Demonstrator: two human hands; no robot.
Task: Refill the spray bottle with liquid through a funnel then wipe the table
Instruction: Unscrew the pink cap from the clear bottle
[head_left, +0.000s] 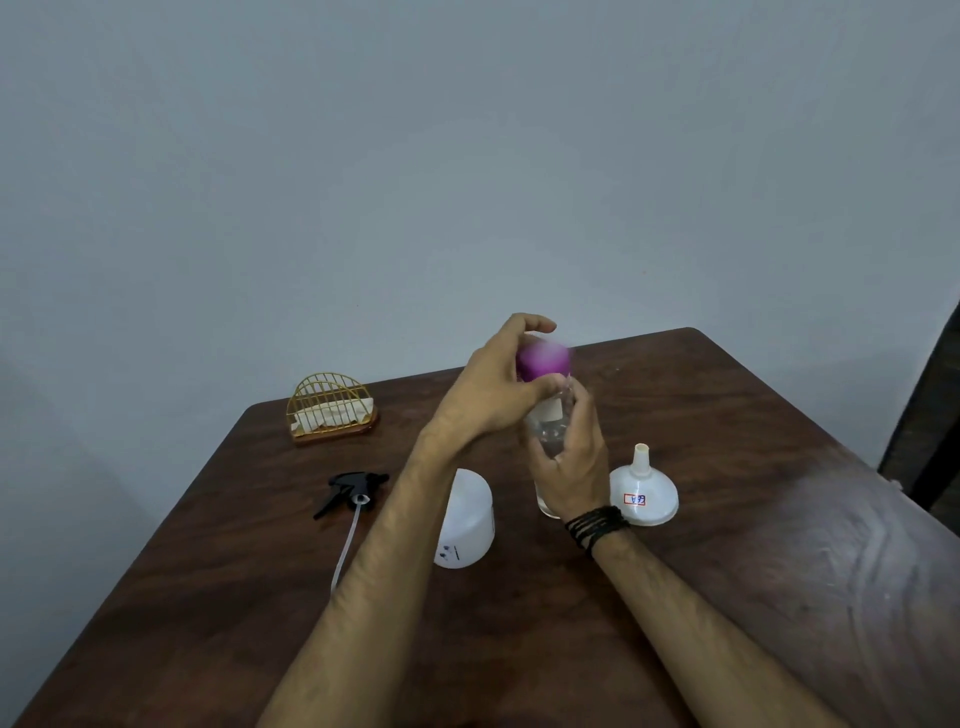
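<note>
A clear bottle (546, 423) with a purple cap (543, 359) stands upright in the middle of the wooden table (727, 519). My right hand (571, 462) grips its body. My left hand (498, 379) curls round the purple cap, which is blurred. The white spray bottle (467, 519), without its head, stands just left of the clear one, partly behind my left forearm. Its black trigger head (353, 488) with a long tube lies on the table to the left. A white funnel (644, 491) sits upside down to the right.
A gold wire holder (330, 410) with a folded cloth in it stands near the table's far left edge. A dark chair back (930, 415) rises at the right edge. A plain wall lies behind the table.
</note>
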